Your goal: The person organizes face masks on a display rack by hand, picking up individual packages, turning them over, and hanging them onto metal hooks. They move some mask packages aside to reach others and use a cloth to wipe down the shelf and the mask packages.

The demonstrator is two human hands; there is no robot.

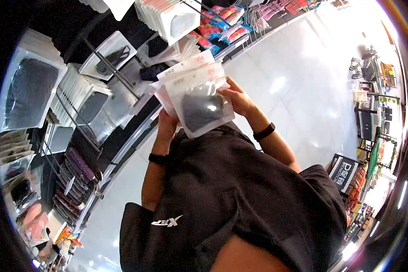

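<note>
A small stack of flat clear packets point(201, 106) with white cards is held in front of my body, and dark folded fabric shows through the front one. My left hand point(168, 123) is closed around the stack's lower left edge, its fingers partly hidden behind the packets. On the other side, my right hand point(238, 98) pinches the right edge, thumb over the front. Pinkish-white packets fan out behind the front one. Close by on the left, similar packets point(109, 56) hang from metal display hooks.
Metal hooks point(113, 70) stick out from the dark shelf unit on the left. Rows of hanging packets point(31, 90), purple and grey folded goods point(75, 177) and colourful bags point(222, 22) fill it. Pale tiled floor point(299, 77) runs to the right, towards a promotion sign point(343, 174).
</note>
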